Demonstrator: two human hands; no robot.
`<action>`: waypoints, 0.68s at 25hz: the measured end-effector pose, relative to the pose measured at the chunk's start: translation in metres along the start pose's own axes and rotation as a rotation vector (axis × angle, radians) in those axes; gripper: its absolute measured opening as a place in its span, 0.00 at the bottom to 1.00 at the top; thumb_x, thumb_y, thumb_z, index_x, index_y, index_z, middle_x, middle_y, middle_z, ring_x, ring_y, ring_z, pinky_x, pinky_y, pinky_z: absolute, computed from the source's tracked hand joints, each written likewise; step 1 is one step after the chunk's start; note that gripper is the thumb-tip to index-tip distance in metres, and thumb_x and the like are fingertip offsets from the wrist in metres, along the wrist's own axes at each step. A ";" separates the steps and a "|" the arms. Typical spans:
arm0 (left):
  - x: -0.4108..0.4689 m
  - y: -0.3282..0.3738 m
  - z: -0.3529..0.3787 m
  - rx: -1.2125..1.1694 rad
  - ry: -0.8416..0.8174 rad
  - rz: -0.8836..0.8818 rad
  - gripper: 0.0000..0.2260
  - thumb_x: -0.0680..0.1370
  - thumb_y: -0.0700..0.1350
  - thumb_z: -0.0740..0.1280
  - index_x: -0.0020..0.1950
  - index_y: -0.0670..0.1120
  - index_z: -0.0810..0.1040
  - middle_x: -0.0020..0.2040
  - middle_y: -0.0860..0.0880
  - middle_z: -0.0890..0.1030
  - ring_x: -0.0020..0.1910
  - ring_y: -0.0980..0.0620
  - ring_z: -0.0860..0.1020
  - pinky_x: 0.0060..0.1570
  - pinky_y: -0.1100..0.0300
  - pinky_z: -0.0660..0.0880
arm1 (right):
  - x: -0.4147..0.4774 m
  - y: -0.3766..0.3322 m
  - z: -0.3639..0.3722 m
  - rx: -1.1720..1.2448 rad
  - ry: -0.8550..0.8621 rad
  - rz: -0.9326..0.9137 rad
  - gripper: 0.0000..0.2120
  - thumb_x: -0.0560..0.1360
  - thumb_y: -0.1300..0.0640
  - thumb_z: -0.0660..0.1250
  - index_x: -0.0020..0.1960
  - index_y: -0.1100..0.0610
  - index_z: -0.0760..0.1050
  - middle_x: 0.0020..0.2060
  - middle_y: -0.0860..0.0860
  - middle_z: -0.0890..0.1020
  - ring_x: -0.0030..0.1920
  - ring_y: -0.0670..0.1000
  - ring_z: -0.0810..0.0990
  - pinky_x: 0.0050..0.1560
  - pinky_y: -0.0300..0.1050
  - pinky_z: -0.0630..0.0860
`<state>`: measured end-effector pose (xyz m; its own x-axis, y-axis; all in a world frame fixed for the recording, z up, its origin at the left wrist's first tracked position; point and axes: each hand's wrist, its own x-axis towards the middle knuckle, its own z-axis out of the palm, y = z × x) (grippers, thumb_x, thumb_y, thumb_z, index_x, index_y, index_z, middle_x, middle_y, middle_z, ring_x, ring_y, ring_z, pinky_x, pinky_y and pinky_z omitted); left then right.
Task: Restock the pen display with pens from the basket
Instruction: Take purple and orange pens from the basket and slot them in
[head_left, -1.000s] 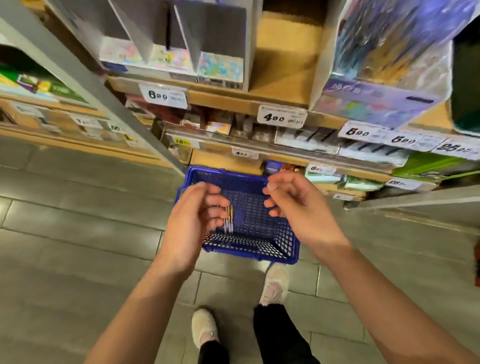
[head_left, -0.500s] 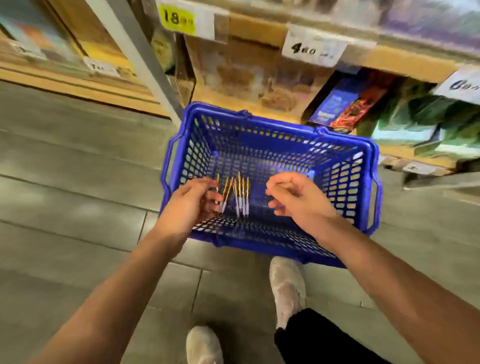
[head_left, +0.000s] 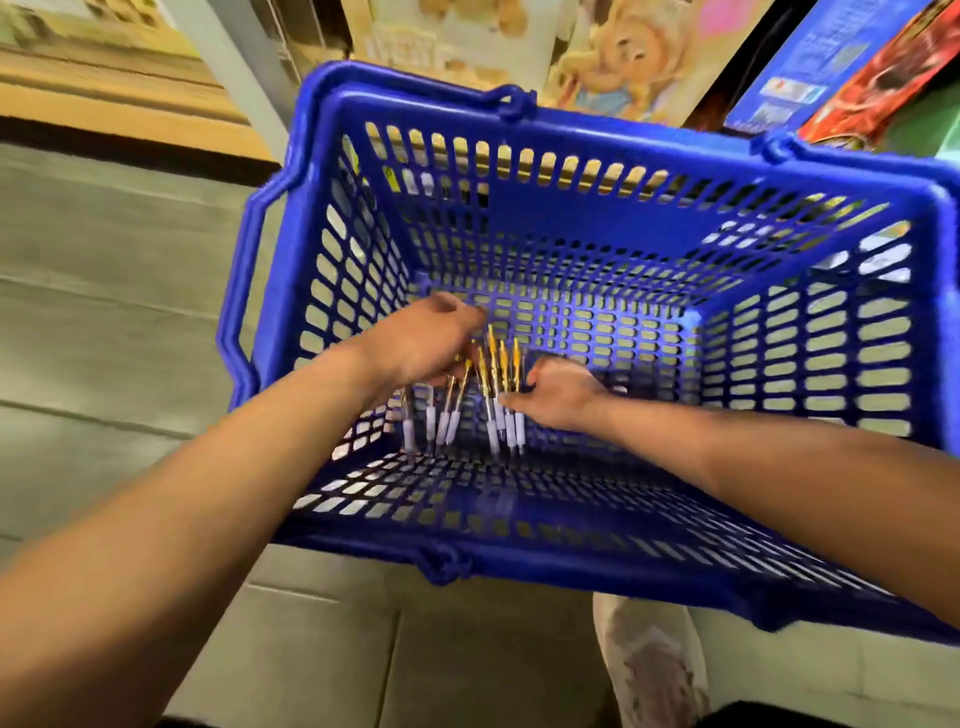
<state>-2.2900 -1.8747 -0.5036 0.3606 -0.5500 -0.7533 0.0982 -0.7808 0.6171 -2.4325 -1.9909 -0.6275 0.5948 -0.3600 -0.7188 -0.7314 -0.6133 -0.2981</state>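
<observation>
A blue plastic basket (head_left: 597, 156) stands on the floor below me, and both my arms reach down into it. Several gold-and-white pens lie on its mesh bottom in two bunches. My left hand (head_left: 421, 343) is curled over the left bunch of pens (head_left: 441, 421), whose white ends stick out beneath it. My right hand (head_left: 558, 392) pinches the right bunch of pens (head_left: 501, 374) between thumb and fingers. Motion blur hides the fingertips. No pen display is in view.
Low shelves with colourful boxes (head_left: 613, 57) and books (head_left: 852, 78) stand just behind the basket. A grey shelf post (head_left: 234, 67) rises at the left. Grey floor tiles (head_left: 104, 312) lie to the left, and my shoe (head_left: 649, 660) is below the basket.
The view has tilted down and closed in on the basket. Both hands have dropped from above the rim to the bottom and closed on the pens.
</observation>
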 end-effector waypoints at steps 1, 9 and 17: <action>0.002 0.001 -0.001 0.031 0.001 0.015 0.11 0.86 0.53 0.58 0.55 0.48 0.76 0.50 0.45 0.84 0.43 0.49 0.79 0.45 0.55 0.74 | 0.005 -0.003 0.004 -0.046 0.032 0.015 0.26 0.76 0.35 0.65 0.41 0.59 0.78 0.37 0.54 0.76 0.46 0.56 0.80 0.36 0.42 0.70; -0.010 -0.001 -0.005 0.010 0.050 -0.067 0.11 0.86 0.51 0.57 0.53 0.48 0.75 0.48 0.47 0.83 0.42 0.51 0.79 0.41 0.58 0.74 | -0.006 -0.012 0.003 0.024 0.072 0.030 0.22 0.79 0.43 0.66 0.57 0.63 0.77 0.55 0.57 0.81 0.55 0.56 0.80 0.53 0.45 0.78; 0.003 -0.009 -0.001 0.057 0.055 -0.120 0.11 0.87 0.50 0.57 0.56 0.45 0.76 0.55 0.41 0.83 0.45 0.49 0.78 0.41 0.59 0.74 | -0.011 -0.015 0.012 0.050 0.160 -0.047 0.19 0.78 0.52 0.70 0.64 0.59 0.73 0.57 0.55 0.79 0.56 0.55 0.78 0.47 0.39 0.71</action>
<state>-2.2890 -1.8688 -0.5115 0.3998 -0.4359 -0.8063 0.0916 -0.8563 0.5084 -2.4323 -1.9694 -0.6223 0.6713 -0.4411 -0.5957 -0.7148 -0.5979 -0.3627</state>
